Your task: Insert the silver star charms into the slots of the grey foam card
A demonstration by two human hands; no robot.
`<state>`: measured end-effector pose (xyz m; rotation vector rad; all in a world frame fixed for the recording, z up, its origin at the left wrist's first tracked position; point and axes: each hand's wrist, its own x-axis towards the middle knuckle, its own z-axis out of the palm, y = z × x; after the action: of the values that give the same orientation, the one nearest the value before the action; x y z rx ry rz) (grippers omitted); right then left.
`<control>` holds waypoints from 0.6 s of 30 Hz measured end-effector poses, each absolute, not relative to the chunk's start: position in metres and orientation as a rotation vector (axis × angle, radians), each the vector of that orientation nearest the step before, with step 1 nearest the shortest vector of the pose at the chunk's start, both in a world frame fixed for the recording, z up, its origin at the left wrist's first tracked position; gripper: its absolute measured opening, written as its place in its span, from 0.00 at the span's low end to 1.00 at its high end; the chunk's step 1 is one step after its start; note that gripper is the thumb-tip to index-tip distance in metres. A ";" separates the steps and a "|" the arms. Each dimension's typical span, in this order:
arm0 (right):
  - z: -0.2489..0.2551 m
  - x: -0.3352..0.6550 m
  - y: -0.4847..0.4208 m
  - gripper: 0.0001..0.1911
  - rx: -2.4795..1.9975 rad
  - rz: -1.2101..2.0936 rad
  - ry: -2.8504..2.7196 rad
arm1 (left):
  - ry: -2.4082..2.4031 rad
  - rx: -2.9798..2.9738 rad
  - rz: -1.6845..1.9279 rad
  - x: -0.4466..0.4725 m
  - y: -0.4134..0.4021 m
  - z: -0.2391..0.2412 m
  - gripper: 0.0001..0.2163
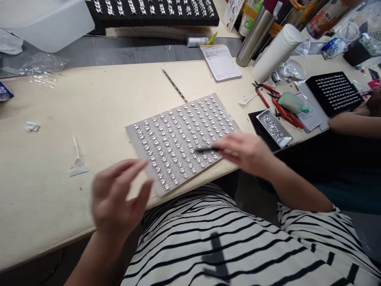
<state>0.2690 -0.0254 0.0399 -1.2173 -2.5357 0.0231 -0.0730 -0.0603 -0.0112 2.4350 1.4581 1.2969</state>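
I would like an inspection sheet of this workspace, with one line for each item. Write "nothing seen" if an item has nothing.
Surface: cream worktable, scuffed in places.
Job's things: grey board with rows of small silver pieces; dark slim tool.
Clutter: pencil, paper form pad, red-handled pliers, metal tray of silver beads, plastic scrap.
Hands: left hand blurred, fingers spread near the board's corner; contact unclear. Right hand holds the tool over the board.
Cables: nothing seen.
Surroundings: co-worker's forearm beside black board of silver rows; steel flask.
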 end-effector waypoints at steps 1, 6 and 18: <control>0.041 0.257 -0.042 0.15 -1.038 0.001 -2.638 | 1.284 2.497 1.133 -0.060 -0.061 -0.008 0.24; 0.038 0.234 -0.072 0.16 -0.775 -0.152 -2.712 | 0.893 2.486 0.739 -0.012 -0.063 -0.003 0.09; 0.017 0.239 -0.070 0.13 -0.894 1.396 -1.919 | 0.723 2.214 0.618 0.014 -0.072 -0.004 0.17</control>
<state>0.2390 -0.0704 0.0174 -0.8938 -1.9187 1.3958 0.0138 -0.0725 -0.0038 2.2143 0.7230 0.6179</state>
